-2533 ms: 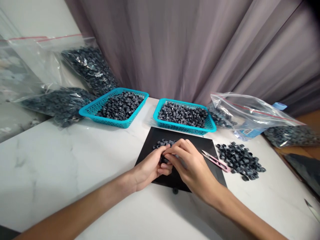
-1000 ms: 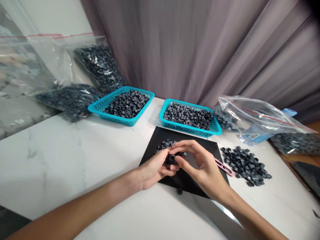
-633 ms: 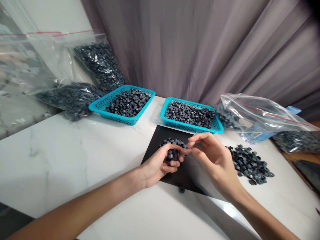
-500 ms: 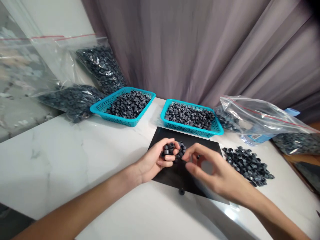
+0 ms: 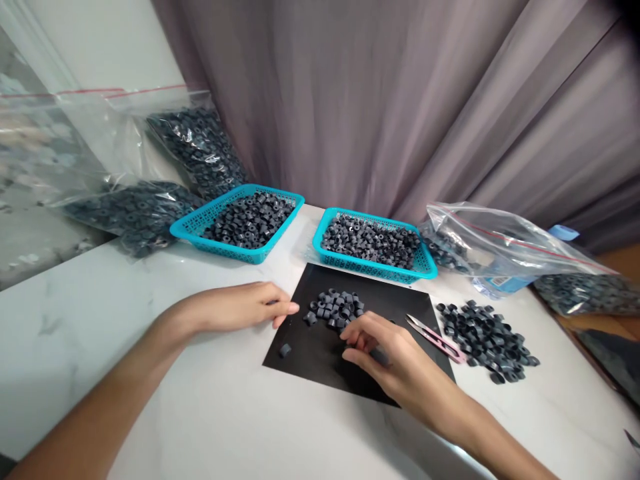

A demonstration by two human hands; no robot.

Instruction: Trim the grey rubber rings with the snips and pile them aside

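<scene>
The black mat (image 5: 320, 363) is lying on the white surface (image 5: 210, 400). A small heap of dark pieces (image 5: 333, 307) is sitting on its back half, and a lone piece (image 5: 285, 350) is lying near its front left corner. The left hand (image 5: 255, 307) is hovering at the mat's left edge, its grip loosely curling nearly closed; no piece is showing in it, though the fingers may be hiding one. The right hand (image 5: 387, 347) is hanging over the mat's middle, thumb and forefinger standing slightly apart; I cannot tell whether they are pinching anything. Pink snips (image 5: 437, 340) are lying across the mat's right edge.

The work is apparently only partway along: a second heap (image 5: 487, 340) is lying right of the mat, while the left basket (image 5: 225, 251) and right basket (image 5: 370, 268) are standing behind it, holding many pieces. Which pieces are finished, the view is not showing.
</scene>
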